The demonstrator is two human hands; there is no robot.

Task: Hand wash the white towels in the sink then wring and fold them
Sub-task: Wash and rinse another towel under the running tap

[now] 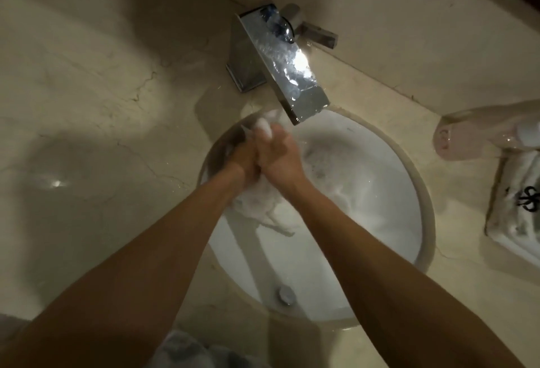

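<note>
Fingers (267,133): curled tight, both sets pinching one bunched, sudsy fold at the far-left rim of the basin.

Sink (420,192): round white basin set into stone counter (87,90); soapy water inside. Risk judged: slop over the near rim if scrubbing grows rough, wetting counter and floor.

White towel (263,207): wet, crumpled, trailing from the grip down into the water toward basin centre. Risk: dragging across the far-left rim onto the counter, picking up grit.

Faucet (280,60): chrome, square, overhanging the far edge; whether running, cannot tell. Risk: knuckles striking the spout, close above.

Tray (514,218): right edge of counter, holding folded cloth with a dark ornamental emblem, not legible as letters. Risk: splashes reaching it.

Left hand (244,161), right hand (282,154): pressed together, gripping the towel.

Other writing or brands: none readable.
</note>
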